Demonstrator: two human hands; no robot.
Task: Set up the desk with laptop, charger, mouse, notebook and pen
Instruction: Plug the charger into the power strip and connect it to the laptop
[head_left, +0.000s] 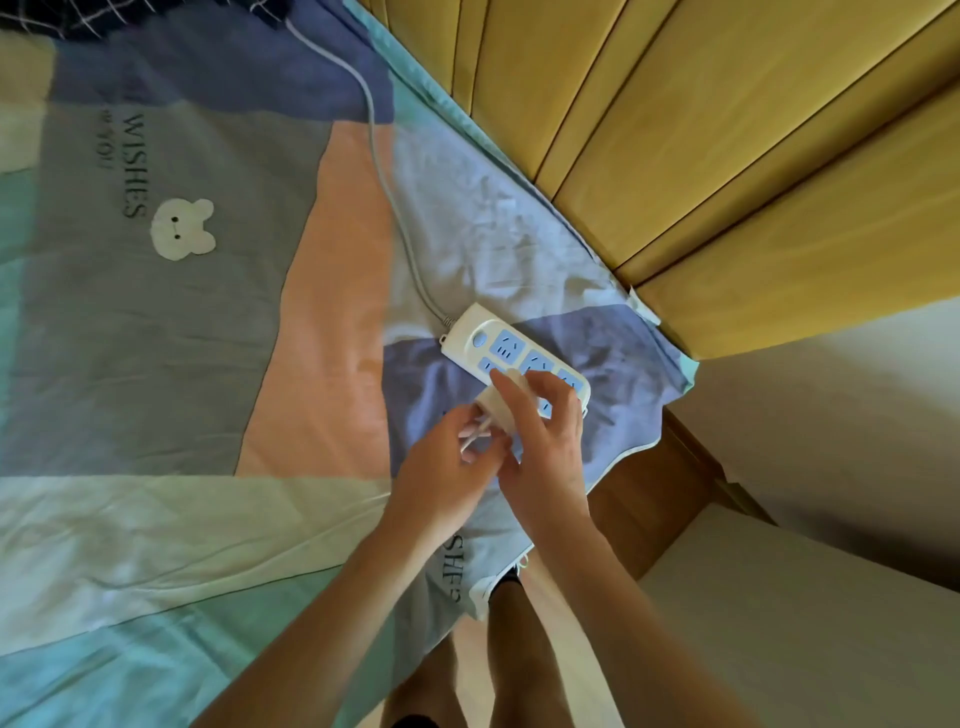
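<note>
A white power strip (506, 345) with blue sockets lies on the patchwork bedsheet (182, 312) near the bed's right corner. Its grey cord (387, 182) runs up toward the top of the view. A white charger plug (498, 410) sits just above the strip's near end. My right hand (545, 441) grips the plug with thumb and fingers. My left hand (447, 467) pinches the thin white charger cable (475, 434) right below the plug. No laptop, mouse, notebook or pen is in view.
A yellow padded headboard (727, 156) rises at the upper right. A brown wooden bed frame (649, 499) shows under the sheet's corner, with a pale floor (805, 623) beyond. My legs stand at the bed's edge below.
</note>
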